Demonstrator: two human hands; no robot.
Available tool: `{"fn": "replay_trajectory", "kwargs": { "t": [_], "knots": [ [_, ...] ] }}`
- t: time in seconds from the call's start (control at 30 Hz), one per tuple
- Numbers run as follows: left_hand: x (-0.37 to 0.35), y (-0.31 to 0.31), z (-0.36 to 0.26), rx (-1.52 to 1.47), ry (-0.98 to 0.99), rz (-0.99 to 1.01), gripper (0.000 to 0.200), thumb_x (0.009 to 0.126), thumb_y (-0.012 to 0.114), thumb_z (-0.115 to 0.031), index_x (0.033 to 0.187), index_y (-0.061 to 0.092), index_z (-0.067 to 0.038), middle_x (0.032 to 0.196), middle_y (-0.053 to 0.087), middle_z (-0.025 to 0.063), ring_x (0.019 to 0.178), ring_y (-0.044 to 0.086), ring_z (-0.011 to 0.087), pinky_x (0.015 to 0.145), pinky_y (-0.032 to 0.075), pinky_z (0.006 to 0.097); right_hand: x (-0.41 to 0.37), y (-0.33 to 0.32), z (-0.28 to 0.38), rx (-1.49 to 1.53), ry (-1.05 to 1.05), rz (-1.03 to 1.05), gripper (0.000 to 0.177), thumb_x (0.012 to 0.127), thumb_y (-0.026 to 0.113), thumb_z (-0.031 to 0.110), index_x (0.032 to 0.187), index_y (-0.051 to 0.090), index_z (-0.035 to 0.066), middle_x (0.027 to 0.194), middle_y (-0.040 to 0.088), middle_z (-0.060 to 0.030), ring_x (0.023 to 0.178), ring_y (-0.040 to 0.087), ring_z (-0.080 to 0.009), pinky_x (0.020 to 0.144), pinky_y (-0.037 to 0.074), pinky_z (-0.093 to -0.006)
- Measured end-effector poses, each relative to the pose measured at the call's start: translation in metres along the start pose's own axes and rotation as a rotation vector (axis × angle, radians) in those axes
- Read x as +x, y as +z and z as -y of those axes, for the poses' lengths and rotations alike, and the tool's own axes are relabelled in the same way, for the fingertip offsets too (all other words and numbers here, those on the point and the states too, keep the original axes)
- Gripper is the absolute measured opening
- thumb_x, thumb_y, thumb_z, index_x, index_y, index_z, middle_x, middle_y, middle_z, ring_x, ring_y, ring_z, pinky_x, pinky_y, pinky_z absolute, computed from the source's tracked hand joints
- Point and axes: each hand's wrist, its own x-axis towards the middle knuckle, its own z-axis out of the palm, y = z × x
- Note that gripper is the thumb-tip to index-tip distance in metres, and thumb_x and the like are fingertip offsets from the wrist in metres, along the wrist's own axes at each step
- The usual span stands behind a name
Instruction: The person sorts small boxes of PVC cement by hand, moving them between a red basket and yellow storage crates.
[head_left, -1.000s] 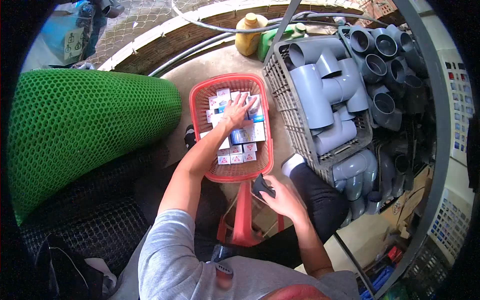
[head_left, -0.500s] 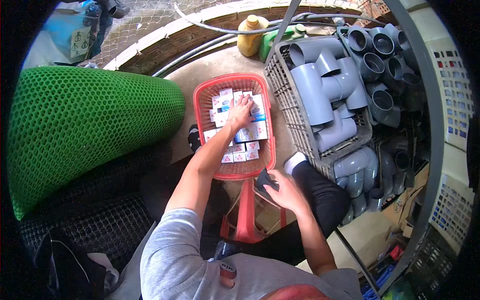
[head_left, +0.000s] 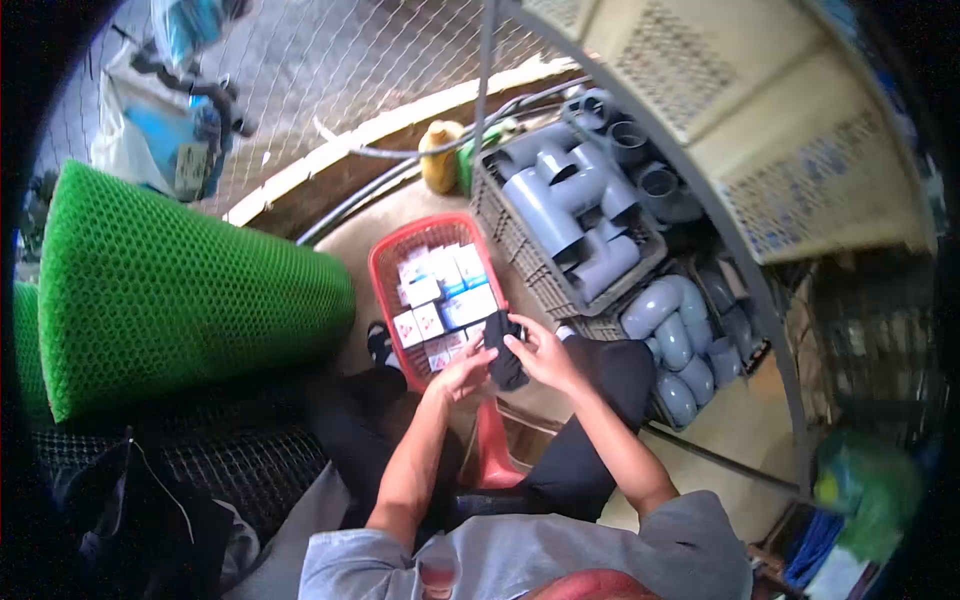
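Between my two hands is a soft black item (head_left: 508,372), perhaps a piece of cloth; its exact kind does not show. My left hand (head_left: 466,370) grips it from one side, and my right hand (head_left: 546,358) pinches it from the other, thumb on top. Both hands are over the near edge of a red plastic basket (head_left: 376,262). Small white cartons (head_left: 428,322) with red and blue print fill much of the basket, some lying at odd angles. The item and my hands cover the basket's near right corner.
A red plastic stool (head_left: 493,448) stands between my legs. On the left lies a large roll of green mesh (head_left: 200,300). Grey pipe fittings (head_left: 545,210) fill a dark crate (head_left: 530,265) on the right. A yellow jug (head_left: 438,158) stands beyond the basket, before a wire fence.
My left hand has left the cartons and come back to the black item, which my right hand was holding. That item is now higher, beside the basket's rim. The head view has turned.
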Motion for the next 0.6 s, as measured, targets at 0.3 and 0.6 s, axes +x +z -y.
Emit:
{"fn": "replay_trajectory", "kwargs": {
  "t": [0.3, 0.6],
  "knots": [
    [-0.098, -0.047, -0.038, 0.339, 0.404, -0.232, 0.064, 0.086, 0.058, 0.006, 0.147, 0.047, -0.01, 0.134, 0.063, 0.0107, 0.12, 0.063, 0.0263, 0.098, 0.054, 0.0434, -0.155, -0.088, 0.26, -0.454, -0.656, -0.273, 0.025, 0.096, 0.066, 0.003, 0.12, 0.07, -0.001, 0.103, 0.076, -0.0114, 0.095, 0.073, -0.0187, 0.089, 0.057, -0.0331],
    [-0.196, -0.071, -0.087, 0.02, 0.753, -0.407, 0.049, 0.09, 0.054, 0.008, 0.137, 0.052, -0.003, 0.13, 0.063, 0.0103, 0.117, 0.064, 0.026, 0.1, 0.055, 0.0428, -0.191, -0.271, 0.449, -1.184, -0.904, -0.82, 0.043, 0.097, 0.071, 0.038, 0.12, 0.071, 0.002, 0.112, 0.075, -0.0159, 0.109, 0.07, -0.0269, 0.094, 0.053, -0.0392]
  ]
}}
